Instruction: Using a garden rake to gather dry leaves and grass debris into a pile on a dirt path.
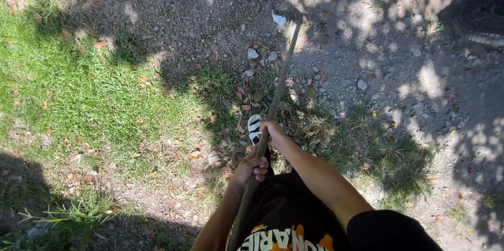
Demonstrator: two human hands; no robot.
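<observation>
Fingers of both the left hand (251, 167) and right hand (273, 130) wrap one long wooden handle (278, 86), its single blade (287, 18) at twelve o'clock.

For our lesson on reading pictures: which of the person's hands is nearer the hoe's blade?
Right. The right hand grips the handle higher up, closer to the blade; the left hand grips lower down, nearer the body.

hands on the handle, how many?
2. Right hand grips the handle higher up; left hand grips it lower, nearer the body. Both fully visible.
</observation>
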